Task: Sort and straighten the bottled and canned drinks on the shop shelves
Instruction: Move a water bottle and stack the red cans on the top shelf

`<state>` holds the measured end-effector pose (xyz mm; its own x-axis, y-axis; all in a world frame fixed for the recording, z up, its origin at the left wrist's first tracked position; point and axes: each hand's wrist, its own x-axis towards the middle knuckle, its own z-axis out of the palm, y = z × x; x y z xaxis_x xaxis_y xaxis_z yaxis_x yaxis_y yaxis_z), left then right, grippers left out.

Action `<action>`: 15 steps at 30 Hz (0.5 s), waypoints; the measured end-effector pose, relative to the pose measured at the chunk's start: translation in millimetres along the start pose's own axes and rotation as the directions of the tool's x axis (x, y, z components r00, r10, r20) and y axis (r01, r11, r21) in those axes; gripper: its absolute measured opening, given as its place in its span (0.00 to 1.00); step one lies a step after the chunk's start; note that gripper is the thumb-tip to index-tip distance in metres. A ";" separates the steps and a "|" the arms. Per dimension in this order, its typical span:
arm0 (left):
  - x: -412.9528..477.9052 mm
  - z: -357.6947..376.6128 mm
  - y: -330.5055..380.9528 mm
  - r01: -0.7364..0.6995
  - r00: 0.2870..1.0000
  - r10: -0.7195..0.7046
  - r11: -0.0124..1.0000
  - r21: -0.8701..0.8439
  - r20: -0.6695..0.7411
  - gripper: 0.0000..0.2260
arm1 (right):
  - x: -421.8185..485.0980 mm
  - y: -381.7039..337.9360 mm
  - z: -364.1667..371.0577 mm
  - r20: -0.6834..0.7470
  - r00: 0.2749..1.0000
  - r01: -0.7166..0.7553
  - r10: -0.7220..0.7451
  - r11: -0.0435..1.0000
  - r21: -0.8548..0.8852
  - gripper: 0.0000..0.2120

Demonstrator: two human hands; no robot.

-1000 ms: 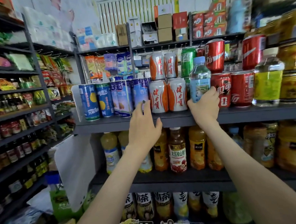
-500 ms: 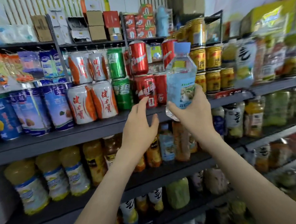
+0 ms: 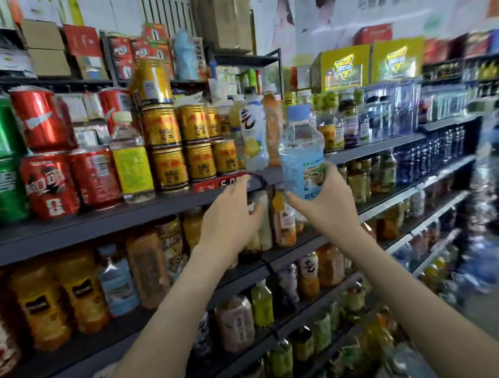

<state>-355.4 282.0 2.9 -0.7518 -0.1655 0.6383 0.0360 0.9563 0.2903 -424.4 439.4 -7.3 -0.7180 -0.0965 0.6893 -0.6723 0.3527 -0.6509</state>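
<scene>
- Our right hand [image 3: 328, 206] wraps around the bottom of the blue-cap bottle [image 3: 302, 154], held upright in the air just in front of the shelf [image 3: 99, 222]
- Our left hand [image 3: 231, 218] is loose, holding nothing, just beside it

Shop aisle lined with dark grey metal shelving [image 3: 99, 218].
The tiers run from the left and recede to the right under bright, even light. Behind stands a white wall [image 3: 407, 15] with posters [image 3: 324, 14] showing 2 people and a white ribbed panel [image 3: 165, 8]; brown cardboard boxes [image 3: 222, 17] sit on top. The floor [image 3: 497, 314] is blurred.
</scene>
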 end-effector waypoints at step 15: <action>188.7 234.3 155.7 -0.169 0.979 0.169 0.986 -0.011 0.114 0.22 | 163.3 248.0 -119.0 -0.024 0.997 -0.077 0.076 0.997 -0.031 0.27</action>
<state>-645.9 456.1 1.5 -0.8050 0.0270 0.5926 0.1693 0.9679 0.1859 -686.9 621.9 -18.3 -0.7627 -0.0467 0.6451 -0.6091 0.3873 -0.6921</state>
